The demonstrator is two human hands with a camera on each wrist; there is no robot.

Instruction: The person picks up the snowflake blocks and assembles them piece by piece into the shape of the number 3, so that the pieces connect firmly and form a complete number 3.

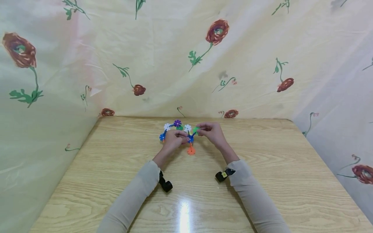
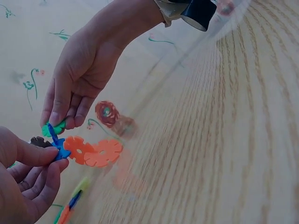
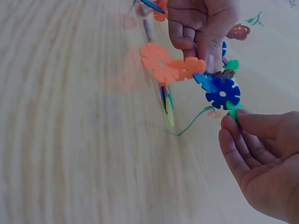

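At a wood-grain table [image 1: 186, 181], we are pinching a light-blue snowflake disc [image 3: 202, 82] between the thumb and fingers of our left hand [image 1: 174, 139], while our right hand [image 1: 214, 133] is gripping a green snowflake disc [image 3: 233, 112] by its edge. A dark-blue snowflake disc [image 3: 215, 96] is bridging the two, between our hands. Two orange snowflake discs [image 3: 155, 70] are extending toward us, just beside our left fingertips; a purple snowflake disc [image 1: 177, 123] is showing just beyond that hand. Floral cloth [image 1: 169, 51] is hanging behind both hands.
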